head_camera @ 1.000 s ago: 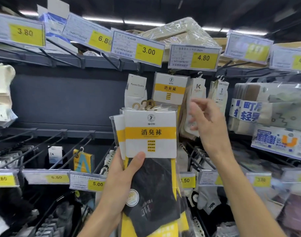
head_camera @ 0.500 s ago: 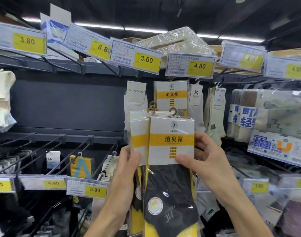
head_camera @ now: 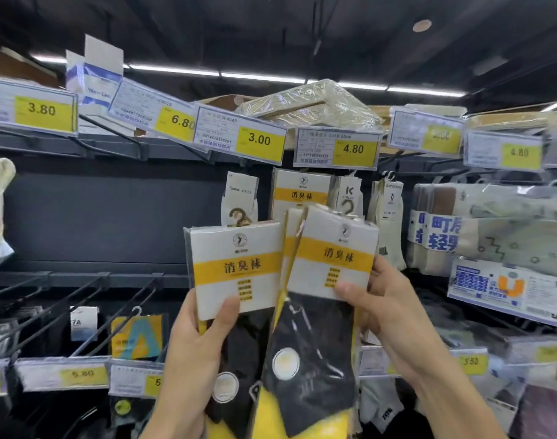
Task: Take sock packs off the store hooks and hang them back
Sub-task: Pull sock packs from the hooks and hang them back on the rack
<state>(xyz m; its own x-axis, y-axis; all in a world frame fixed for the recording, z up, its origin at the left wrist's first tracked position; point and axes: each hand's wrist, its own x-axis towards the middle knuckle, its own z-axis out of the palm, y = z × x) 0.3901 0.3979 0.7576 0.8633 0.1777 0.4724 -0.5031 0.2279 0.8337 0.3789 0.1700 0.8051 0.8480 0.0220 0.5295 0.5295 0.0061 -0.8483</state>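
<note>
I hold sock packs in both hands in front of the store rack. My left hand (head_camera: 195,350) grips a pack (head_camera: 236,267) with a white and yellow header card and black socks, thumb on the card's lower edge. My right hand (head_camera: 385,308) grips a second, tilted set of the same packs (head_camera: 331,258), thumb on its card. Brown plastic hangers stick up from the held packs. One more matching pack (head_camera: 301,191) hangs on its hook behind, under the 4.80 price tag (head_camera: 337,148).
Other white sock packs (head_camera: 240,194) hang beside it. Several bare black hooks (head_camera: 81,299) jut out at lower left. Price tags (head_camera: 239,136) line the upper rail. Bagged goods (head_camera: 492,226) fill the right side, and wrapped boxes (head_camera: 312,103) sit on top.
My right hand came down from the hanging packs and took hold of the front pack. The two hands have since drawn the packs apart, left and right, and lifted them slightly.
</note>
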